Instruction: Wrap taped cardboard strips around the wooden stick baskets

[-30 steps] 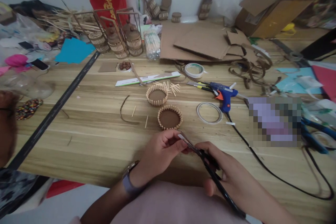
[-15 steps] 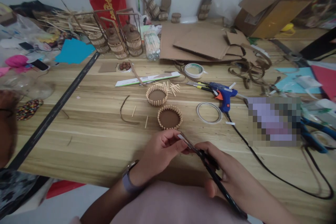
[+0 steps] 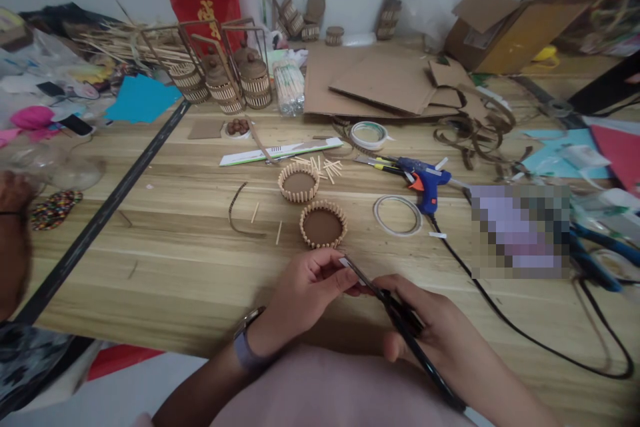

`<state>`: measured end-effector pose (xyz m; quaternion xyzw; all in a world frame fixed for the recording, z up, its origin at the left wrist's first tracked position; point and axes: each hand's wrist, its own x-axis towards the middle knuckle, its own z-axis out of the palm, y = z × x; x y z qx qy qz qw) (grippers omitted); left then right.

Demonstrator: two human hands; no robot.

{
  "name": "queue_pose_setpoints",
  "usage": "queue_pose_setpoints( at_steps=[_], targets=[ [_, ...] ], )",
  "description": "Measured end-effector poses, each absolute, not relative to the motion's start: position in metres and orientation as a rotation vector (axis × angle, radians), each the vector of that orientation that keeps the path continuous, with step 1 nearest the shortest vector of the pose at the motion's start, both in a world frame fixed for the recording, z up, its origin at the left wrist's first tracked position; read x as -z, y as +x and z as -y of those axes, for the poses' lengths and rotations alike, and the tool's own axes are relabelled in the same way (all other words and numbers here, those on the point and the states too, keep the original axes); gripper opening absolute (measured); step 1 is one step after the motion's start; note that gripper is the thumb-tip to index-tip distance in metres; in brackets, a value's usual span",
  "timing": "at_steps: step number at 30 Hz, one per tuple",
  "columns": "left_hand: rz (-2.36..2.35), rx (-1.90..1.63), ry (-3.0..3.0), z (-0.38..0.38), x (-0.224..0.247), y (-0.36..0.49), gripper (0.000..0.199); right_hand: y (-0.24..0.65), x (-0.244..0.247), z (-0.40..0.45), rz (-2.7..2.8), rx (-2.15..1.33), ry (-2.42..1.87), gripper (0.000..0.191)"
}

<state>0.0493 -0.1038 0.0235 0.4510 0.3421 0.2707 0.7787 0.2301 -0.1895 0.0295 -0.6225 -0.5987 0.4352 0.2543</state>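
Observation:
Close to my body, my left hand (image 3: 307, 293) pinches a small strip with a white face (image 3: 354, 271) between thumb and fingers. My right hand (image 3: 447, 337) grips a pair of black scissors (image 3: 417, 353), whose blades reach up-left along the strip to my left fingertips. How far the blades are apart is hard to make out. Just beyond my left hand stands a round tray (image 3: 324, 225) with a brown base and a fence of short wooden sticks. A second stick-edged tray (image 3: 299, 183) sits behind it, touching or nearly so.
Loose short sticks (image 3: 333, 168) lie behind the trays. To the right are a tape roll (image 3: 399, 215) and a blue glue gun (image 3: 425, 180) with a trailing black cord (image 3: 480, 287). Cardboard sheets (image 3: 380, 80) and small baskets (image 3: 255, 80) stand farther back. Another person's hand (image 3: 15, 193) rests at far left.
My right hand and its thumb have shifted slightly, and the scissors' handles with them. My left hand stays nearly still, pinching the strip. At far left the other person's hand has moved slightly.

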Motion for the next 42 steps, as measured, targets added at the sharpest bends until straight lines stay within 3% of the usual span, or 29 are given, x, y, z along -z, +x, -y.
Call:
queue_pose_setpoints(
  at_steps=[27,35,42],
  targets=[
    [-0.775,-0.513,1.111,0.105,-0.022,0.048,0.025,0.236,-0.023,0.193,1.781,-1.006,-1.773,0.028],
    [-0.823,-0.515,1.089,0.106,-0.022,0.049,0.025,0.275,0.000,0.200,1.751,-0.585,-2.058,0.028],
    [-0.846,-0.519,1.110,0.108,-0.020,0.051,0.025,0.311,0.023,0.210,2.041,-0.202,-2.168,0.042]
  ],
)
